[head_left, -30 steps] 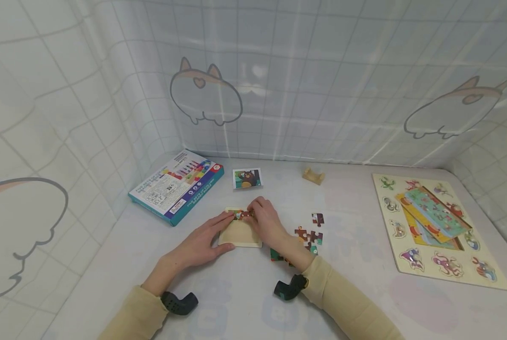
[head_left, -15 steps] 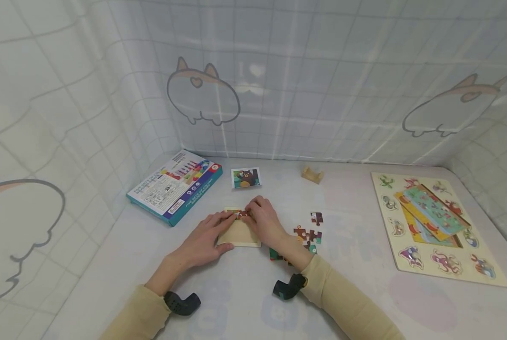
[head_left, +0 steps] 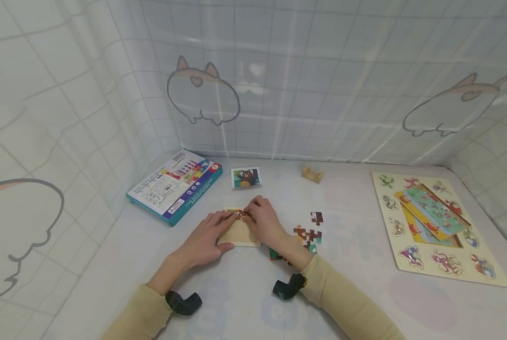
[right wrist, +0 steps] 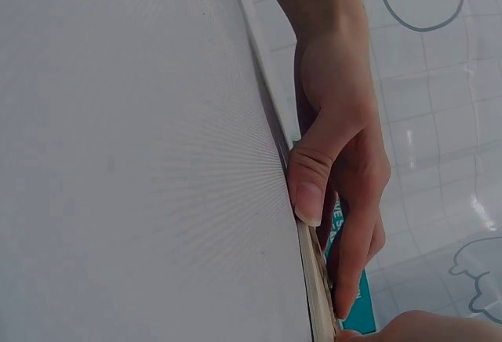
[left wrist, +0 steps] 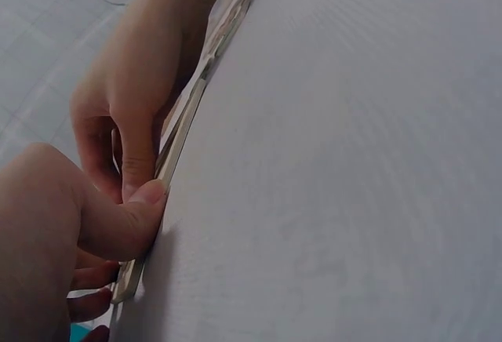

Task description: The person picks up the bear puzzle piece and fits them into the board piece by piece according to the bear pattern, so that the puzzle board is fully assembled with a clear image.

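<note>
On the worktop [head_left: 238, 293], my left hand [head_left: 204, 240] seems to steady the tray [head_left: 239, 234], thumb spread from fingers; my right hand [head_left: 265, 223] touches pieces [head_left: 242, 215] along its far edge, fingers bent, whether pinching one I can't tell.

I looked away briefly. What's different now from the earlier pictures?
Little: the left hand has eased slightly rightward at the wrist; nothing was visibly grasped or released. The right hand stays at the puzzle pieces in the wooden tray; the loose pieces, bear card and box lie as before.
</note>
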Demonstrator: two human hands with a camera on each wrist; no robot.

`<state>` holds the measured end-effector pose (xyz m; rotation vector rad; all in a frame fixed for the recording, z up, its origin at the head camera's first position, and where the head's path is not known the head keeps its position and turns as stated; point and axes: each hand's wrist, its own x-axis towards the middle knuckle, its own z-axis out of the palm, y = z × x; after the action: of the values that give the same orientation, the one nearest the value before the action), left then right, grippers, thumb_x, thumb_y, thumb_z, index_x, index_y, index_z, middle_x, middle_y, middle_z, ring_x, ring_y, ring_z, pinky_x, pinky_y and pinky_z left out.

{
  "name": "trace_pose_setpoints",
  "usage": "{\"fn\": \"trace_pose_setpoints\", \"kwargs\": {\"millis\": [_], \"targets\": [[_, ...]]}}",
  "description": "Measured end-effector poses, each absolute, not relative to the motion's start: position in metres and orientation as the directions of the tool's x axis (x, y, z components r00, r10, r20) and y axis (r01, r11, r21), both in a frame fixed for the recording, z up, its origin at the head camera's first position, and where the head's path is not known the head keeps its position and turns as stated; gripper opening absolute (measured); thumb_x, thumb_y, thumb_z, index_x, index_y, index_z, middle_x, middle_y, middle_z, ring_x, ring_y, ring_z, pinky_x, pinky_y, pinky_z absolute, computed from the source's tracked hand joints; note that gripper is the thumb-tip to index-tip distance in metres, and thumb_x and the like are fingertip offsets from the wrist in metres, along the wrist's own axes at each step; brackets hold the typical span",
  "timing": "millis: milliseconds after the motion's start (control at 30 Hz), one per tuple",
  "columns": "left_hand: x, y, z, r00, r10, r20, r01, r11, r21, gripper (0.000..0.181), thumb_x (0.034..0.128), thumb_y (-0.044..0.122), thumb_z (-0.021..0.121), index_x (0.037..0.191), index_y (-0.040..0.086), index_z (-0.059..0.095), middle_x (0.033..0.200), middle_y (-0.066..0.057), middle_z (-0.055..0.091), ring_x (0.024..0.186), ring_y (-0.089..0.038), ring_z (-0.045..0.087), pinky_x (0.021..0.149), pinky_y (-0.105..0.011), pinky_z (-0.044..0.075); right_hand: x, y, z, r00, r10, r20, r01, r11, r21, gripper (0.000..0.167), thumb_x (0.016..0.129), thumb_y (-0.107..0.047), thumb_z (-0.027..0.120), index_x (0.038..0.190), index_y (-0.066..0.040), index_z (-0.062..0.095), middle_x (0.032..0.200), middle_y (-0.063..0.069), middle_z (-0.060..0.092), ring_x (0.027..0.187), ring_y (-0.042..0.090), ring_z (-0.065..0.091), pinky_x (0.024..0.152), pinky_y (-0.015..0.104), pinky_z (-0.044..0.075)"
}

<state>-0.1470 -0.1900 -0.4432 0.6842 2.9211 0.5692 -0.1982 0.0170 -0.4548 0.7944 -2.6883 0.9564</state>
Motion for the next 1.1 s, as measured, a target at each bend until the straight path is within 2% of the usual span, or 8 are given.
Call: {"fn": "trace_pose_setpoints", "kwargs": {"millis": [267, 533, 733, 833, 1100], "targets": [[-0.1494, -0.1881, -0.4433, -0.894, 0.448, -0.004, 0.413, 0.827, 0.381, 0.077, 0.0916, 0.035, 0.069, 0.157, 0.017, 0.033, 0.155, -0.007, 0.039, 0.14, -0.029, 0.037, 0.118, -0.052, 0.035, -0.1965, 0.0164, -0.4525, -0.835, -0.429, 0.343, -0.55, 0.66, -0.512, 0.013, 0.093, -0.014, 0.072, 0.098, -0.002, 0.075, 0.105, 0.007, 0.058, 0.095, 0.022, 0.054, 0.082, 0.033, 0.052], [-0.1502, -0.1896, -0.4448, -0.89, 0.456, 0.016, 0.426, 0.817, 0.389, 0.075, 0.0917, 0.032, 0.069, 0.157, 0.017, 0.035, 0.154, -0.005, 0.038, 0.139, -0.027, 0.037, 0.116, -0.051, 0.038, -0.1932, 0.0139, -0.4523, -0.81, -0.446, 0.38, -0.586, 0.637, -0.502, 0.015, 0.094, -0.008, 0.07, 0.103, 0.001, 0.076, 0.104, 0.009, 0.057, 0.092, 0.022, 0.052, 0.079, 0.033, 0.052], [-0.1514, -0.1858, -0.4483, -0.873, 0.487, 0.014, 0.444, 0.784, 0.434, 0.071, 0.0923, 0.023, 0.068, 0.155, 0.014, 0.036, 0.161, 0.002, 0.028, 0.149, -0.022, 0.027, 0.12, -0.046, 0.034, -0.1936, 0.0147, -0.4548, -0.837, -0.415, 0.356, -0.546, 0.671, -0.501, 0.015, 0.094, -0.012, 0.07, 0.102, -0.002, 0.077, 0.103, 0.008, 0.056, 0.092, 0.021, 0.049, 0.079, 0.031, 0.05], [-0.1511, -0.1843, -0.4486, -0.871, 0.491, 0.001, 0.437, 0.775, 0.457, 0.071, 0.0929, 0.022, 0.067, 0.155, 0.017, 0.035, 0.162, 0.004, 0.028, 0.15, -0.021, 0.027, 0.12, -0.045, 0.033, -0.1929, 0.0149, -0.4548, -0.85, -0.397, 0.348, -0.526, 0.691, -0.496, 0.015, 0.095, -0.015, 0.07, 0.103, -0.004, 0.077, 0.105, 0.008, 0.056, 0.094, 0.022, 0.048, 0.082, 0.032, 0.049], [-0.1496, -0.1865, -0.4485, -0.859, 0.511, 0.012, 0.472, 0.784, 0.403, 0.071, 0.0948, 0.023, 0.065, 0.157, 0.014, 0.033, 0.164, 0.003, 0.028, 0.151, -0.022, 0.026, 0.12, -0.045, 0.033, -0.1931, 0.0159, -0.4547, -0.851, -0.388, 0.354, -0.521, 0.708, -0.477, 0.015, 0.093, -0.018, 0.072, 0.104, -0.01, 0.079, 0.105, 0.006, 0.058, 0.095, 0.023, 0.047, 0.081, 0.036, 0.045]]}}
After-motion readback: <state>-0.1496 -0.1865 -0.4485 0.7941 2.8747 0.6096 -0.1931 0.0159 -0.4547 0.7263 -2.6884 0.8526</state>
